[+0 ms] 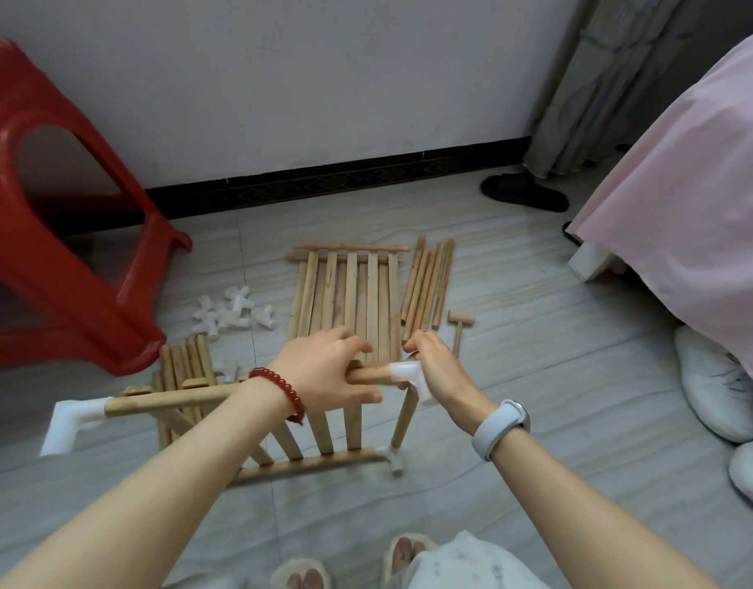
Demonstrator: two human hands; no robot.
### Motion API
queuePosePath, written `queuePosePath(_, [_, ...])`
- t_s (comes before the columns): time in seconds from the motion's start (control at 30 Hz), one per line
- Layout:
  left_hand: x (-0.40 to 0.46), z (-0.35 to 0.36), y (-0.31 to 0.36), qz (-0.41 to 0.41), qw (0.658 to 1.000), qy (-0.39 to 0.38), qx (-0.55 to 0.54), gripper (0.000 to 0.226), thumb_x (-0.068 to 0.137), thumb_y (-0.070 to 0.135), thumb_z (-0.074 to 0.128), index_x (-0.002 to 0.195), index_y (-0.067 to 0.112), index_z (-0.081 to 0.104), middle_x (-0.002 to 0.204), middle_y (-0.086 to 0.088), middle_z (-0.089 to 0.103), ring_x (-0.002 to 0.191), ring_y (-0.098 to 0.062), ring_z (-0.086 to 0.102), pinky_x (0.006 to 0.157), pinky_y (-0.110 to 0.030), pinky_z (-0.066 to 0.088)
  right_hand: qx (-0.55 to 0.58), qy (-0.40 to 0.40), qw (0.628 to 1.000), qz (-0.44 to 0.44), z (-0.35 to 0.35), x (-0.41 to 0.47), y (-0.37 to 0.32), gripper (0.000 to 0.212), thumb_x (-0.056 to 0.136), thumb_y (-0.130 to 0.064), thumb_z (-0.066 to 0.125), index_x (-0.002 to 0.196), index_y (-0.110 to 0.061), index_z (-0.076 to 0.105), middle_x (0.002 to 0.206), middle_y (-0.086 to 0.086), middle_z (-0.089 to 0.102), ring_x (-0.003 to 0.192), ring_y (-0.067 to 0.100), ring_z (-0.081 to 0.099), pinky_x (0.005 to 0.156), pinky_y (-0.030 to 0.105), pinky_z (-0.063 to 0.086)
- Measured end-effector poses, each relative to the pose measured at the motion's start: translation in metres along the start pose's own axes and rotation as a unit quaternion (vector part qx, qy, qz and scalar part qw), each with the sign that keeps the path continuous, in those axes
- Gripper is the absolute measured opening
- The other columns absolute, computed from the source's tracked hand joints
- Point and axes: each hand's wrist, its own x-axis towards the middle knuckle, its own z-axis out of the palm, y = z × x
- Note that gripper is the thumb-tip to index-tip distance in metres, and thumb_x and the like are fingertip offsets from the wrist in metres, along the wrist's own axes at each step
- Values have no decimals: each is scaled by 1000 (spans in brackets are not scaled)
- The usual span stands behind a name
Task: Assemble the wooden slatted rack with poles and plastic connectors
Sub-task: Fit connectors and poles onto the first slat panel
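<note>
Left hand (324, 374) curled round the top pole (175, 399) of a slatted panel (319, 431) held upright off the floor (536, 482); right hand (440, 374) gripping a white connector (411, 376) fitted on that pole's right end. Second connector (71, 420) on the pole's left end, third (394, 457) at the panel's lower right corner, joined to the upper one by a short upright pole (404, 416). Four slats visible between the panel's rails, others hidden behind the left arm. Beyond the hands, a second slatted panel (345, 291) flat on the floor, slats too overlapped to count surely. Just right of it, five loose poles (428, 286) lying side by side, then one small wooden mallet (459, 329). Left of the flat panel, a heap of white connectors (232, 314), roughly five or six, exact count unclear. Behind the left wrist, another bundle of poles (186, 365), about five. Red stool (60, 231) at left, one black slipper (523, 192) by the wall, two white shoes (716, 386) at right.
</note>
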Motion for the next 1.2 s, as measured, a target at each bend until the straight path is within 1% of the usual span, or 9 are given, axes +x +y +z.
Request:
queuePosePath(0.1, [-19,0,-21,16,996,20,84,51,81,71,31,100,29,52,92,13,53,79,-7,52,61,-18,41,131,16,991,10,-1,1,5,25,100,-22,31,87,-14,51,92,11,49,73,21,54,49,17,46])
queuePosePath(0.23, [-28,13,-25,34,983,66,169,46,91,61,22,100,26,51,83,13,46,62,-7,44,47,-16,28,216,0,976,34,3,8,2,35,102,-29,29,87,-11,54,68,6,54,55,14,53,49,21,45])
queuePosePath(0.37, [-28,18,-22,21,975,107,196,46,91,57,18,96,24,49,81,13,39,60,-9,39,47,-23,23,250,-56,966,34,6,19,-5,39,103,-34,24,92,-8,51,52,1,47,41,9,45,42,19,39])
queuePosePath(0.57, [-22,21,-25,25,971,124,203,49,84,57,7,89,25,43,81,12,38,60,-11,38,48,-25,22,268,-39,962,22,14,28,4,39,102,-36,27,86,-10,52,47,-6,43,40,6,42,42,16,39])
queuePosePath(0.8, [-16,24,-34,43,973,132,182,38,85,58,11,81,27,31,75,12,35,54,-11,34,43,-21,13,284,10,958,41,18,31,3,38,102,-33,31,79,-12,51,51,-4,42,45,7,42,46,17,40])
queuePosePath(0.9, [-11,23,-36,48,976,132,166,33,92,55,26,82,25,37,76,11,38,56,-11,36,43,-20,16,291,38,954,58,18,31,0,38,102,-31,30,75,-13,49,52,-1,45,48,10,43,45,19,41])
queuePosePath(1.03, [-4,10,-37,29,983,147,102,34,93,53,34,87,24,51,74,12,42,57,-7,42,45,-16,25,319,102,941,43,6,39,-16,23,98,-19,35,83,-14,52,69,4,54,62,15,51,61,27,45])
queuePosePath(1.13, [-1,-15,-43,-26,981,193,-6,26,93,47,41,85,26,53,71,13,46,58,-4,45,50,-16,31,135,150,978,-54,-7,43,-22,17,99,-18,35,105,-20,51,96,1,58,84,12,55,72,29,46])
queuePosePath(1.2, [-1,-34,-48,-75,963,235,-108,25,93,41,46,80,22,55,68,8,56,59,-7,53,51,-16,34,2,170,978,-118,-14,42,-21,26,98,-17,38,121,-22,48,114,-4,53,105,13,51,88,31,44])
